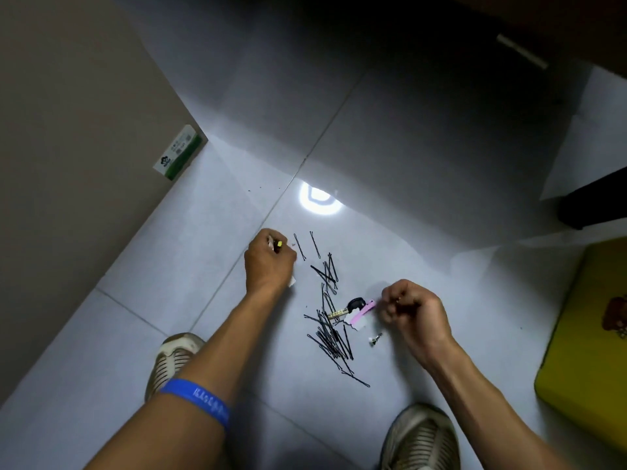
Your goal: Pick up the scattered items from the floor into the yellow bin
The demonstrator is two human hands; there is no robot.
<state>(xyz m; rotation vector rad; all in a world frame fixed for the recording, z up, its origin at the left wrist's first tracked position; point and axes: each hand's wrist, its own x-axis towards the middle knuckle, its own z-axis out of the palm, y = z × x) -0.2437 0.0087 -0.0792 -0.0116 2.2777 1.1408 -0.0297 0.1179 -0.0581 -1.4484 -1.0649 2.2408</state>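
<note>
Both hands work low over the floor [424, 171], a smooth grey tile surface with thin grout lines and a bright lamp glare on its glossy face. Left hand [269, 262] is curled into a loose fist around small things — a white piece with a tiny yellow tip [279, 244] pokes out by the knuckles, and a white scrap shows under the heel of the palm. Right hand [412, 312] has its fingers bent inward, the fingertips close to a pink strip [366, 308]; whether it actually grips anything I cannot tell.

At the right edge sits the yellow bin [590, 340], a rounded, shiny plastic form with a brown cartoon print, well apart from the scatter. A flat beige panel [78, 130] fills the left side, with a small green-and-white box [179, 152] leaning at its foot. Two worn mesh sneakers stand below — left shoe [174, 359], right shoe [420, 439]. A blue rubber wristband [200, 400] circles the left forearm.

Between the hands lie the black hairpins [330, 334], thin wavy wire pieces crossed in a loose heap, two lying singly near the left hand. Just beside the heap rests a key [346, 308] with a black head and brass blade, touching a torn white paper. A tiny metal bit [376, 339] lies near the right wrist.
</note>
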